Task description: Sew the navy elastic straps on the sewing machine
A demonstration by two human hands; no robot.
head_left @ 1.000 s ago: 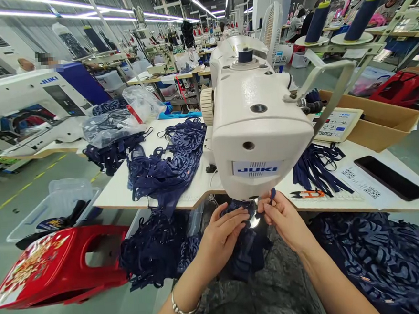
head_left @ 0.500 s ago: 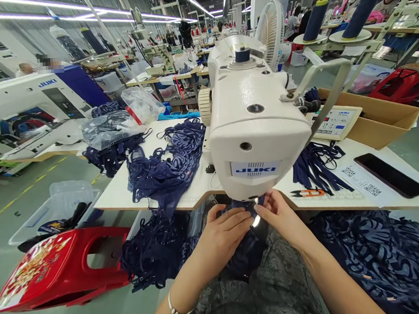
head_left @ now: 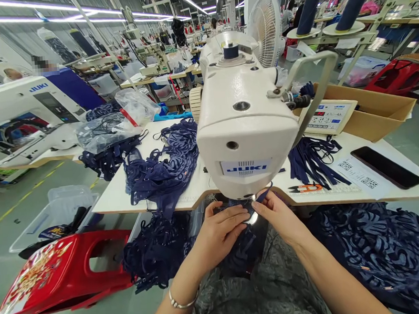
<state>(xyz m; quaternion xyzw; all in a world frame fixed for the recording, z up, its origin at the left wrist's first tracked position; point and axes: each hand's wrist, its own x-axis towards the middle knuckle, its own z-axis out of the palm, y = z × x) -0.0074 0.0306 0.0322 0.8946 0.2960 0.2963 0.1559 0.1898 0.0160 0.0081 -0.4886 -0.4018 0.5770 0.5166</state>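
A white sewing machine (head_left: 247, 133) stands straight ahead, its lit needle area partly hidden by its own head. Under it, my left hand (head_left: 222, 230) lies with fingers stretched over a dark navy garment (head_left: 242, 250) that hangs down toward my lap. My right hand (head_left: 278, 214) is at the right of the needle, thumb and fingers pinched on a narrow navy strap (head_left: 264, 193) whose end sticks up above them. The needle itself and the spot where strap and garment meet are hidden.
Navy patterned garments (head_left: 163, 165) are heaped on the table's left; more (head_left: 384, 250) hang at lower right. Navy strips (head_left: 312, 161), orange thread snips (head_left: 305, 188) and a phone (head_left: 385, 166) lie on the right. A red stool (head_left: 74, 271) stands at lower left.
The navy strap now shows above my right fingers, where it was not visible before. My left hand stays on the garment. The view has shifted slightly.
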